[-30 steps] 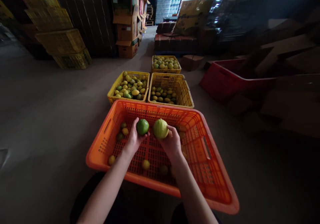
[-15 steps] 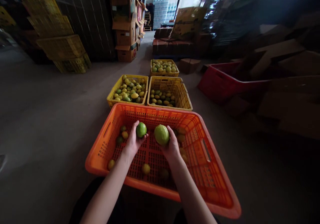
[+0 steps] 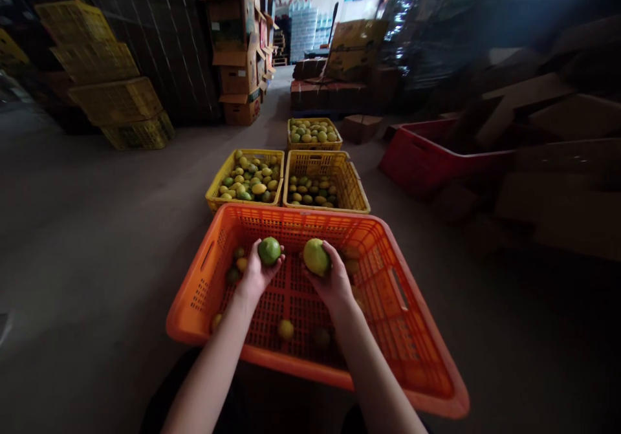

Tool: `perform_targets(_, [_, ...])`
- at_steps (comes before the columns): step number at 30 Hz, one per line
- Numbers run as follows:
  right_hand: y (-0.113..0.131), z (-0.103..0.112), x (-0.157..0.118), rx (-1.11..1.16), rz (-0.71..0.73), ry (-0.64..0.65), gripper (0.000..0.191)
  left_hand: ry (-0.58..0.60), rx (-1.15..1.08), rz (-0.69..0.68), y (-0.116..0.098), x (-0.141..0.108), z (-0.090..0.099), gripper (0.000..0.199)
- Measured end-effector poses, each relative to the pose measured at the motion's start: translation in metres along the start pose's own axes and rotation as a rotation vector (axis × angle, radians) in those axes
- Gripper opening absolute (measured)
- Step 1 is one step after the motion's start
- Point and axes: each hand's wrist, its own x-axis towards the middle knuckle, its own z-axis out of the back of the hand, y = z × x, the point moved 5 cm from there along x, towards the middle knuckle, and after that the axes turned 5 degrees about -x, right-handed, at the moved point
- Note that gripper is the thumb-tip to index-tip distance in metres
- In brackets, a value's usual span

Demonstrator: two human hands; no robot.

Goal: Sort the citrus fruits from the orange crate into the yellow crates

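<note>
Over a large orange plastic crate [image 3: 417,382], my left hand [image 3: 257,277] holds a dark green lemon [image 3: 269,251], its fingers curled under the fruit. To the right, my right hand [image 3: 334,285] grips a larger yellow-green lemon [image 3: 317,257], with the thumb along its side. A gap separates the two fruits. Below them in the crate lie several loose lemons: a yellow lemon [image 3: 286,330] near the front wall, a dark one [image 3: 321,337] beside it, and a small group at the left. Others at the right are partly hidden behind my right hand.
Beyond the orange crate stand a full yellow crate [image 3: 210,196], a part-filled yellow crate [image 3: 356,185] and a third yellow crate [image 3: 291,144] of fruit. A red bin [image 3: 407,162] with cardboard is at right. Stacked yellow crates [image 3: 116,97] and cardboard boxes [image 3: 237,79] stand farther back.
Both fruits have turned in my hands, the right one now showing a yellower side. My left hand has shifted slightly left, widening the gap. The view has tilted a little.
</note>
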Motion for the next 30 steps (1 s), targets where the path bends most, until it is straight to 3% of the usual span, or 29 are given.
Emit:
perform_targets(2, [0.002,0.001,0.002,0.033,0.022,-0.024,0.018,0.017,-0.049,-0.009,-0.003,0.006,0.001,0.028])
perform_targets(6, [0.002,0.002,0.012,0.070,0.003,-0.007,0.012,-0.060,-0.032,-0.071,-0.011,0.012,0.001,0.027])
perform_targets(12, [-0.007,0.002,0.016,0.005,-0.105,0.007,0.019,0.037,0.003,-0.030,-0.014,0.016,-0.002,0.032])
perform_targets(16, [-0.008,-0.003,0.013,0.032,-0.081,-0.007,0.018,0.072,-0.074,0.029,-0.010,0.018,0.000,0.034])
perform_targets(23, [-0.008,-0.002,0.010,-0.004,-0.150,-0.025,0.020,0.095,-0.040,-0.011,-0.014,0.016,-0.005,0.029])
perform_targets(27, [-0.003,-0.002,0.005,0.041,-0.164,0.002,0.020,0.052,0.114,-0.020,0.001,0.025,0.003,0.023])
perform_targets(30, [0.003,0.000,0.002,0.066,-0.151,0.018,0.020,-0.083,0.290,0.062,0.031,0.033,0.031,0.022])
